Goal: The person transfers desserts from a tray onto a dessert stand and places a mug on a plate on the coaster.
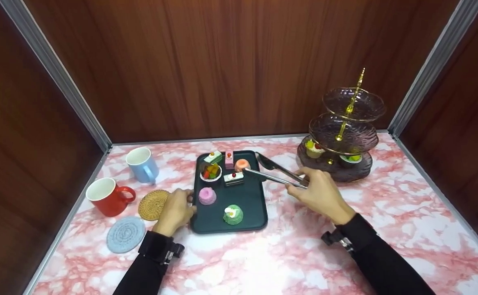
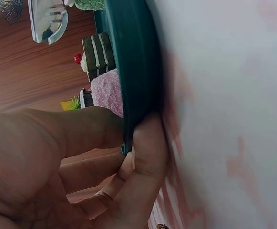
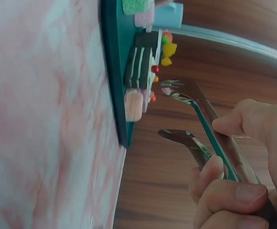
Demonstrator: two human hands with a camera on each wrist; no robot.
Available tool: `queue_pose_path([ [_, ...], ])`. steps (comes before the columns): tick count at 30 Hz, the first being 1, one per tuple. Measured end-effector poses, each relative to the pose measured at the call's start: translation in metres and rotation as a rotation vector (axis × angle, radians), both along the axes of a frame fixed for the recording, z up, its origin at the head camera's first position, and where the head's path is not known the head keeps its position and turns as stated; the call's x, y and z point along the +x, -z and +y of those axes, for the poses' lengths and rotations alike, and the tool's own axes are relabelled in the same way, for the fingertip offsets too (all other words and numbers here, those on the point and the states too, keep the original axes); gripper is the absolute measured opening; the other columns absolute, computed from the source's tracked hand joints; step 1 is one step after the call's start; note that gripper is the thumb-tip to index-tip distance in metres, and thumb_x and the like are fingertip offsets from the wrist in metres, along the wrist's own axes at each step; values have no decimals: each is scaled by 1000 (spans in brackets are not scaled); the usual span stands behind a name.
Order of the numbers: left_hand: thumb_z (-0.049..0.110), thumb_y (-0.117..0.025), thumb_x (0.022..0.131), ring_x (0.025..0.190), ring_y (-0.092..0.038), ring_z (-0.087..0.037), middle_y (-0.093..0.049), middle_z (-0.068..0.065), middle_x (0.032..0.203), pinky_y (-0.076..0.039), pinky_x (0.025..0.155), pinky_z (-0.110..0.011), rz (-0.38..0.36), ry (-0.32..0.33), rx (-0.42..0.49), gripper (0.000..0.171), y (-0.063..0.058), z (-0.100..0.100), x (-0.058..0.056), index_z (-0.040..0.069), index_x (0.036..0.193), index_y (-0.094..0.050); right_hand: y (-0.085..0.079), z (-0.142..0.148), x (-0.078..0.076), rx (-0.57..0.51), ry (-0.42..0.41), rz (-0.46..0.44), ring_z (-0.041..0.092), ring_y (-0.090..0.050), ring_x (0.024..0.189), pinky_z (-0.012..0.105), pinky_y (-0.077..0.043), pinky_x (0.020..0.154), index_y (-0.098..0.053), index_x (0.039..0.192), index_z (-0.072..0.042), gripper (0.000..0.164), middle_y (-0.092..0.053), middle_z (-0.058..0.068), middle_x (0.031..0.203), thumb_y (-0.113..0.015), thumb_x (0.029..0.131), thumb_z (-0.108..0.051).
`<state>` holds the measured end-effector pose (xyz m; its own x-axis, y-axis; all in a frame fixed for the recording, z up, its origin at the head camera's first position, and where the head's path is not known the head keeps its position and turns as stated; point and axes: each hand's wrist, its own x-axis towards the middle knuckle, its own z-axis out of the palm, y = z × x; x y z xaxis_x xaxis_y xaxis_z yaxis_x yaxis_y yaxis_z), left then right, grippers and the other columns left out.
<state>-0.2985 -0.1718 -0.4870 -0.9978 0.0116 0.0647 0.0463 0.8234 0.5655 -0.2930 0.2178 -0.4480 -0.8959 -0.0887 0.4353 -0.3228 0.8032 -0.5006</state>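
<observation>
My left hand (image 1: 176,209) pinches the left rim of a dark green tray (image 1: 249,205); in the left wrist view the thumb is at the rim and a finger (image 2: 150,148) at its underside. My right hand (image 1: 320,192) grips metal serving tongs (image 1: 282,171), whose two arms stand apart over the tray's right side, with nothing between them. Near the tips sits an orange round cake (image 1: 242,165). Also on the tray are a dark layered cake slice (image 1: 233,179), a pink slice (image 1: 229,159), a green slice (image 1: 213,157), a fruit cup (image 1: 211,172), a purple cake (image 1: 207,196) and a green cake (image 1: 233,214).
A three-tier stand (image 1: 344,133) at the back right bears a cupcake (image 1: 314,149) and a small white cup (image 1: 351,158) on its lowest plate. To the left are a blue mug (image 1: 141,164), a red mug (image 1: 108,197), a woven coaster (image 1: 152,205) and a grey-blue coaster (image 1: 126,234).
</observation>
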Motion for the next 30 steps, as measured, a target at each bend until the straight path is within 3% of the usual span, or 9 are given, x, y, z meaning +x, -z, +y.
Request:
queue_pose_path([
  [15,10,-70,73,93,-59,-22,-65,-7,100,-47,88,-37,-25,-3,3,49,-3,0,-2,7,121,-60,-1,-45,-20,29,-79,24,6,-48,50,26,-36,44,-66,93,-24,34,-56,-10,59,-69,71,-49],
  [30,12,-70,72,92,-58,-23,-65,-8,97,-46,87,-38,7,-3,-12,48,2,0,1,5,118,-62,2,-78,-31,4,-148,-53,8,-48,50,28,-35,43,-66,96,-20,38,-52,-9,57,-68,71,-49],
])
